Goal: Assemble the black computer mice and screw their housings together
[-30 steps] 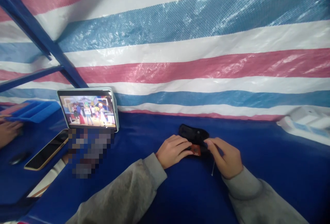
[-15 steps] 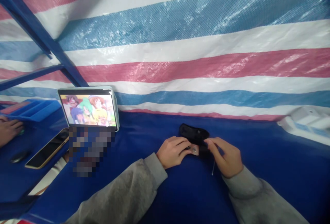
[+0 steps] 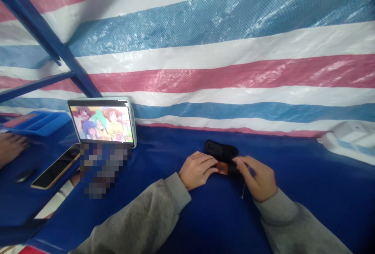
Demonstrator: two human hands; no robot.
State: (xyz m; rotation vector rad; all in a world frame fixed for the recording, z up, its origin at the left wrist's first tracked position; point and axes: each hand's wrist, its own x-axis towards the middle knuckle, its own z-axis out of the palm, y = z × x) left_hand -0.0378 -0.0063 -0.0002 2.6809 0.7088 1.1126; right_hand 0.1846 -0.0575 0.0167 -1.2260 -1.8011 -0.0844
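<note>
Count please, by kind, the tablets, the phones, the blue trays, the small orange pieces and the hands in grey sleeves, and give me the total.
Tablet: 1
Phone: 1
Blue tray: 1
Orange piece: 1, partly covered
Hands in grey sleeves: 2 (left hand, right hand)
Total: 6

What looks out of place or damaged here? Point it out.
The pixelated patch just below the tablet stands out: it hides what lies behind it. I see no spill or breakage, though the orange part at the left hand is too small to check.
</note>
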